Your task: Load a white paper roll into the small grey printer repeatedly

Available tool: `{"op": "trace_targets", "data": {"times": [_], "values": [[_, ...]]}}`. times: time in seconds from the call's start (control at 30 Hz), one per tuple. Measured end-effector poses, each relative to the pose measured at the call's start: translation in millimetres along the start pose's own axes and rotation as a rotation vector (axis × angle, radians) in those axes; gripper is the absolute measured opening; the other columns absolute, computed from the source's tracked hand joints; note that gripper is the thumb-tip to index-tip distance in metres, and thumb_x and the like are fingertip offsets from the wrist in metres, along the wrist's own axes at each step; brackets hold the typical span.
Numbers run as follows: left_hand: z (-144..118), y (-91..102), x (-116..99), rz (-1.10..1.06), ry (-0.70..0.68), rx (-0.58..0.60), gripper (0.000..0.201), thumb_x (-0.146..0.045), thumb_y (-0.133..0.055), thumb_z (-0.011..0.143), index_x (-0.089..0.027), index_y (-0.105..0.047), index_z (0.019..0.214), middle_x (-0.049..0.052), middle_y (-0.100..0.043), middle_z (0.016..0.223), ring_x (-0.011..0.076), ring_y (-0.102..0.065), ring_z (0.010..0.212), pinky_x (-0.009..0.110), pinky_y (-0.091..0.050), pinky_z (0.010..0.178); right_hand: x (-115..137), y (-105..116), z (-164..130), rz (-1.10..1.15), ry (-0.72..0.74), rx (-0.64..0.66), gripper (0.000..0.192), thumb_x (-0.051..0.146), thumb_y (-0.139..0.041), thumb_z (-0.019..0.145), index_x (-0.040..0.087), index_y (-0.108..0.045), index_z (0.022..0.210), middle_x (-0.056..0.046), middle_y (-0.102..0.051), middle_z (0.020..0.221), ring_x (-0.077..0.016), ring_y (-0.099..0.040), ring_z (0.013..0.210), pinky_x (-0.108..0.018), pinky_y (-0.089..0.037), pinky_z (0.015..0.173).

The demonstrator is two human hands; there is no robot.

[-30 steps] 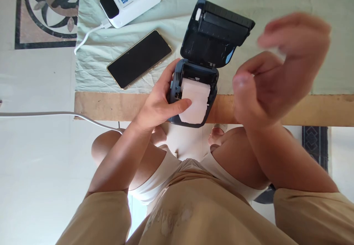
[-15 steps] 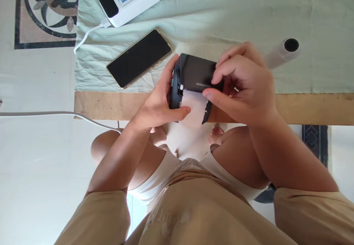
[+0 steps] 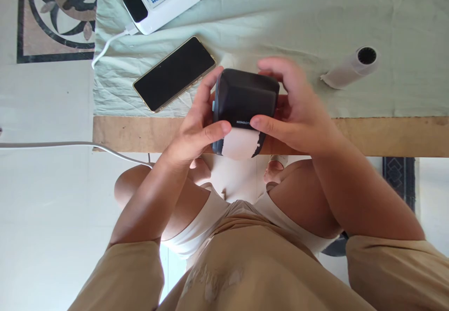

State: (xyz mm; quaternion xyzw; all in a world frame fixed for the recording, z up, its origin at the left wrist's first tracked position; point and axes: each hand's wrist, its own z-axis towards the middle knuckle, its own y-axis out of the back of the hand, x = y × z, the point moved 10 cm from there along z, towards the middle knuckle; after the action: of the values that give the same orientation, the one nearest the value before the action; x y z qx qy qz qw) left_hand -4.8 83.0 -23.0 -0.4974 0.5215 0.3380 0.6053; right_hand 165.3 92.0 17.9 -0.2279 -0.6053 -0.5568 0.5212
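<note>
A dark label printer (image 3: 247, 93) with lettering on its lid is held between my hands over the table's front edge. From its near side sticks out a strip of white label paper (image 3: 240, 143). My left hand (image 3: 201, 126) grips the printer's left side, the thumb lying by the front corner of the lid. My right hand (image 3: 293, 107) has its thumb on the lid's lettering and its fingers around the right side, the forefinger lifted off at the back. The lid looks closed down. What the hidden fingers touch underneath cannot be seen.
A black-screened phone (image 3: 174, 74) lies left of the printer. Behind it is a white power bank (image 3: 168, 2) with a white cable (image 3: 108, 44) plugged in. To the right, a white roll (image 3: 349, 68) with a dark core lies on the green cloth (image 3: 298, 16). A wooden edge (image 3: 140, 132) runs along the front.
The printer's lid, raised and tilted before, has come down over the paper. My right hand has moved from pinching the lid's edge to clasping the printer's right side.
</note>
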Motion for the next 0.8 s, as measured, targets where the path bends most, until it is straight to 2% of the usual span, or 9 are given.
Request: {"op": "trace_targets", "data": {"times": [0.03, 0.1, 0.2, 0.3, 0.47, 0.53, 0.63, 0.7, 0.8], "values": [[-1, 0.5, -3, 0.005, -0.021, -0.048, 0.096, -0.077, -0.084, 0.081, -0.031, -0.055, 0.16, 0.011, -0.068, 0.144, 0.0477, -0.06, 0.151, 0.056, -0.06, 0.114, -6, -3, 0, 0.045, -0.041, 0.033, 0.075, 0.056, -0.082, 0.091, 0.035, -0.053, 0.157, -0.008, -0.064, 0.154, -0.0207, -0.073, 0.11, -0.035, -0.069, 0.084], [-3, -1.7, -7, 0.021, -0.052, -0.089, 0.085, -0.079, -0.077, 0.085, -0.029, -0.062, 0.152, 0.011, -0.071, 0.14, 0.0466, -0.061, 0.151, 0.054, -0.058, 0.116, -13, -10, 0, 0.101, -0.089, 0.108, 0.083, 0.059, -0.085, 0.089, 0.037, -0.049, 0.161, -0.006, -0.066, 0.151, -0.0188, -0.073, 0.103, -0.033, -0.068, 0.079], [-2, -2.5, -4, 0.038, -0.017, -0.078, 0.077, -0.071, -0.082, 0.084, -0.027, -0.068, 0.145, 0.01, -0.075, 0.131, 0.0441, -0.069, 0.138, 0.05, -0.062, 0.11, -13, -10, 1, 0.092, -0.092, 0.134, 0.08, 0.054, -0.086, 0.088, 0.037, -0.052, 0.158, -0.005, -0.068, 0.146, -0.0191, -0.073, 0.102, -0.034, -0.067, 0.079], [-1, 2.5, -1, 0.036, -0.003, -0.044, 0.074, -0.066, -0.084, 0.084, -0.029, -0.069, 0.147, 0.009, -0.077, 0.131, 0.043, -0.071, 0.133, 0.048, -0.064, 0.103, -10, -10, 3, 0.084, -0.084, 0.107, 0.078, 0.05, -0.086, 0.088, 0.036, -0.052, 0.157, -0.006, -0.067, 0.149, -0.0221, -0.074, 0.111, -0.037, -0.069, 0.085], [2, 8.7, -3, 0.009, -0.079, -0.028, 0.078, -0.072, -0.082, 0.087, -0.036, -0.067, 0.154, 0.006, -0.072, 0.152, 0.0401, -0.061, 0.154, 0.05, -0.054, 0.126, -11, -24, 3, 0.302, -0.115, 0.137, 0.086, 0.054, -0.08, 0.091, 0.026, -0.041, 0.163, -0.013, -0.06, 0.159, -0.0195, -0.075, 0.109, -0.035, -0.072, 0.086], [3, 8.4, -3, -0.028, -0.087, -0.05, 0.075, -0.075, -0.074, 0.093, -0.038, -0.064, 0.157, 0.005, -0.071, 0.154, 0.0372, -0.061, 0.156, 0.05, -0.052, 0.129, -11, -23, 3, 0.239, -0.092, 0.102, 0.088, 0.056, -0.079, 0.093, 0.022, -0.042, 0.164, -0.017, -0.06, 0.16, -0.0204, -0.074, 0.11, -0.035, -0.072, 0.085], [6, 10.3, -1, -0.06, -0.064, -0.14, 0.059, -0.073, -0.064, 0.101, -0.035, -0.07, 0.147, 0.003, -0.073, 0.15, 0.0338, -0.06, 0.155, 0.048, -0.053, 0.127, -5, -7, 0, -0.046, -0.046, -0.045, 0.075, 0.052, -0.078, 0.094, 0.025, -0.055, 0.16, -0.015, -0.063, 0.157, -0.0228, -0.074, 0.11, -0.039, -0.071, 0.09], [7, 13.0, 2, -0.076, -0.029, -0.203, 0.052, -0.07, -0.06, 0.105, -0.032, -0.074, 0.138, 0.003, -0.076, 0.143, 0.0332, -0.059, 0.155, 0.048, -0.051, 0.128, 1, 0, -3, -0.149, -0.028, -0.106, 0.063, 0.043, -0.076, 0.093, 0.029, -0.064, 0.154, -0.01, -0.064, 0.156, -0.0165, -0.074, 0.093, -0.037, -0.069, 0.086], [8, 14.2, 4, -0.111, 0.004, -0.217, 0.05, -0.072, -0.058, 0.104, -0.031, -0.076, 0.129, 0.002, -0.079, 0.13, 0.0355, -0.059, 0.152, 0.052, -0.051, 0.126, 13, 2, -6, -0.123, 0.036, -0.136, 0.057, 0.036, -0.074, 0.09, 0.029, -0.069, 0.146, -0.007, -0.064, 0.152, -0.0069, -0.064, 0.073, -0.029, -0.066, 0.072]]}}
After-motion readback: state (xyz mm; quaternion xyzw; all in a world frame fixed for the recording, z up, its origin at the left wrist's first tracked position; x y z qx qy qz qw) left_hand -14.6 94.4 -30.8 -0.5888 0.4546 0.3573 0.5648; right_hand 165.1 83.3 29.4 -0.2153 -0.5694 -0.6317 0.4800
